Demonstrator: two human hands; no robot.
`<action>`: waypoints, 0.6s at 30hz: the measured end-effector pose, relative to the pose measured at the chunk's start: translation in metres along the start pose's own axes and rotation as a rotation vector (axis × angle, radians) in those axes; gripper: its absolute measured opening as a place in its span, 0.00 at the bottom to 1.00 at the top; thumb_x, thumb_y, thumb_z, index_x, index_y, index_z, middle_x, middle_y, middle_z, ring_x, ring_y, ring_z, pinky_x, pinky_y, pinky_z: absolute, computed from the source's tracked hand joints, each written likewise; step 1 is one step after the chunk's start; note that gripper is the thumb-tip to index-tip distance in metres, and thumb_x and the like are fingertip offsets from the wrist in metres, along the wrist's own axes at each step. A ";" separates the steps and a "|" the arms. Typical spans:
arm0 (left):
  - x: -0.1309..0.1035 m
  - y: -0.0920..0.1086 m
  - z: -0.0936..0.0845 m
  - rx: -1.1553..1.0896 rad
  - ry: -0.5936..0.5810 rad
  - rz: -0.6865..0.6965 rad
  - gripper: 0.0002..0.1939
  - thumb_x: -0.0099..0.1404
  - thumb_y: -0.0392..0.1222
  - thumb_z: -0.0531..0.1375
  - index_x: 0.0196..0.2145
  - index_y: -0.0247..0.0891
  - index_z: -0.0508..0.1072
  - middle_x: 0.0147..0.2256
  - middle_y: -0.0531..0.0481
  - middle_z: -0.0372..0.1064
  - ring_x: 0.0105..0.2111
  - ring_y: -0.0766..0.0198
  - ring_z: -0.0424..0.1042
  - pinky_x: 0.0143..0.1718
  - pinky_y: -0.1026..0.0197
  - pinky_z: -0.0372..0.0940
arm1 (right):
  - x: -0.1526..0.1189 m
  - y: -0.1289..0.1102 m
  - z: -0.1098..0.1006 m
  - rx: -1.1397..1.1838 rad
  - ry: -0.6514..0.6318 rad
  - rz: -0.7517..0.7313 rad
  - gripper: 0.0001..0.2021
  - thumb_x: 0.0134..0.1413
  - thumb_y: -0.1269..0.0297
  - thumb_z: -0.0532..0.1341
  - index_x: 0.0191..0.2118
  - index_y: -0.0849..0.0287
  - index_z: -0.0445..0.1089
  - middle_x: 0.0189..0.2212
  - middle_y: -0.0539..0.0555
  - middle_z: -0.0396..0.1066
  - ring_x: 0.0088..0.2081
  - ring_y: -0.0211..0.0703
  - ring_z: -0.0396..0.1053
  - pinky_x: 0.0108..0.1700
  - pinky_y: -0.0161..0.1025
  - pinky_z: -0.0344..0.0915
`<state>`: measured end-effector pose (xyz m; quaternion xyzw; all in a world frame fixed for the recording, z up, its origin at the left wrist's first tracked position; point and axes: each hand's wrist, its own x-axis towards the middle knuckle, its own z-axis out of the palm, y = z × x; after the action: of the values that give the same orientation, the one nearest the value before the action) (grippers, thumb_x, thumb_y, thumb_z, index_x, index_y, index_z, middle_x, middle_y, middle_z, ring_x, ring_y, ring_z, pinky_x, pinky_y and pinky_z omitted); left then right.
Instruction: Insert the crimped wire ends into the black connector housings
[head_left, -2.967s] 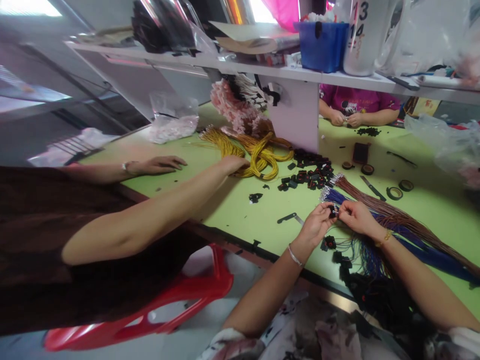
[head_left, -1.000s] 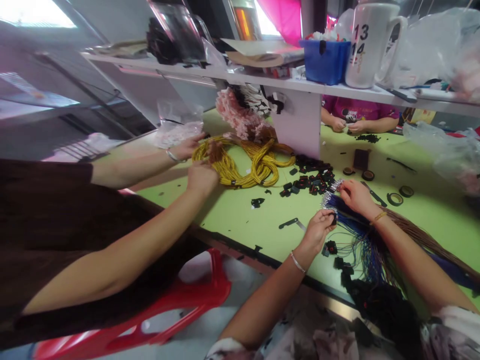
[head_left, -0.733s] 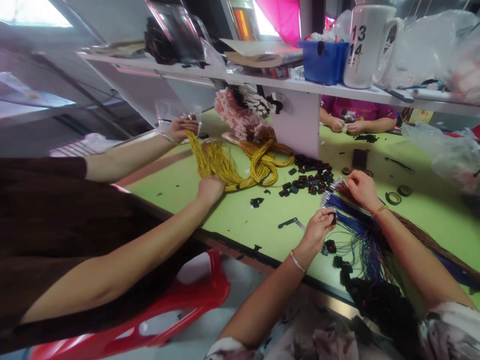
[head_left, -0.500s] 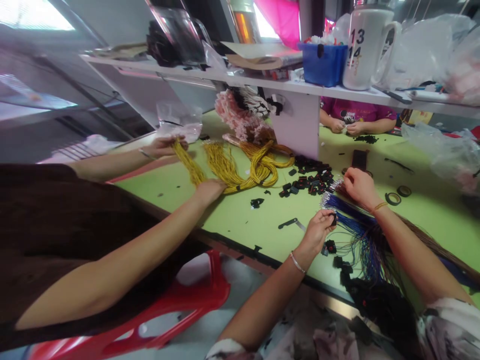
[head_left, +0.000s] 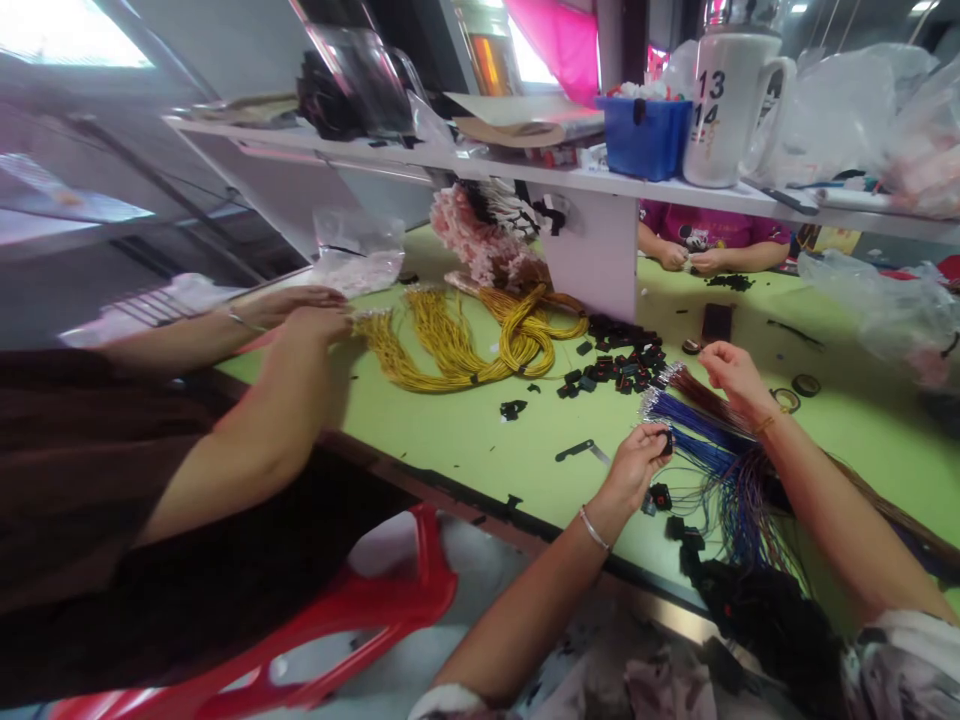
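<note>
My left hand [head_left: 634, 468] is closed on a small black plastic connector [head_left: 667, 442] at the near side of the table. My right hand [head_left: 736, 378] is pinched just above the brown wires [head_left: 701, 395] with silver tips. Whatever sits between its fingertips is too small to make out. Below it lies a bundle of blue wires [head_left: 694, 432], also tipped with metal terminals. Finished-looking black connectors [head_left: 660, 495] with thin wires lie beside my left wrist, and a heap of loose black connectors [head_left: 626, 365] is beyond my hands.
At left, a co-worker's hands [head_left: 315, 305] are by yellow wire bundles [head_left: 420, 375]. Another person [head_left: 712, 240] sits across the table [head_left: 442, 440]. A shelf [head_left: 510, 170] carries a blue bin [head_left: 646, 135] and a white mug [head_left: 731, 110]. Tape rolls [head_left: 806, 385] lie right; a red stool [head_left: 427, 570] stands below.
My right hand has moved slightly right and its wrist has turned, showing more of the brown wires. My left hand stays put. The co-worker has laid down the yellow bundle and drawn both hands left.
</note>
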<state>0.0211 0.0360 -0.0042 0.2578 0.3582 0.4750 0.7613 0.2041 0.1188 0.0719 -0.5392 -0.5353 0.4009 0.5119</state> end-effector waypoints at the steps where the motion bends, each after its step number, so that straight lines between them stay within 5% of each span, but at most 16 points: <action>1: 0.000 0.000 0.000 -0.001 0.001 0.001 0.17 0.47 0.41 0.70 0.34 0.35 0.72 0.31 0.50 0.67 0.31 0.69 0.67 0.36 0.64 0.63 | -0.009 -0.002 0.004 -0.001 -0.036 -0.006 0.10 0.43 0.59 0.62 0.25 0.58 0.61 0.17 0.43 0.55 0.19 0.30 0.48 0.21 0.31 0.46; 6: 0.001 0.000 0.000 -0.004 -0.004 0.012 0.17 0.48 0.41 0.70 0.34 0.35 0.72 0.32 0.50 0.67 0.31 0.69 0.66 0.35 0.64 0.63 | -0.049 0.003 0.010 -0.019 -0.214 0.047 0.12 0.48 0.56 0.61 0.34 0.58 0.63 0.21 0.43 0.58 0.20 0.30 0.51 0.22 0.30 0.48; 18: -0.002 0.001 0.005 -0.011 -0.036 0.027 0.20 0.50 0.40 0.68 0.42 0.39 0.72 0.33 0.51 0.66 0.32 0.70 0.65 0.37 0.65 0.63 | -0.091 0.030 0.015 -0.051 -0.212 0.089 0.13 0.47 0.54 0.61 0.26 0.59 0.64 0.20 0.45 0.60 0.22 0.32 0.53 0.25 0.32 0.51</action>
<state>0.0240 0.0346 0.0002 0.2668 0.3383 0.4824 0.7626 0.1844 0.0337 0.0299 -0.5298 -0.5719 0.4643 0.4203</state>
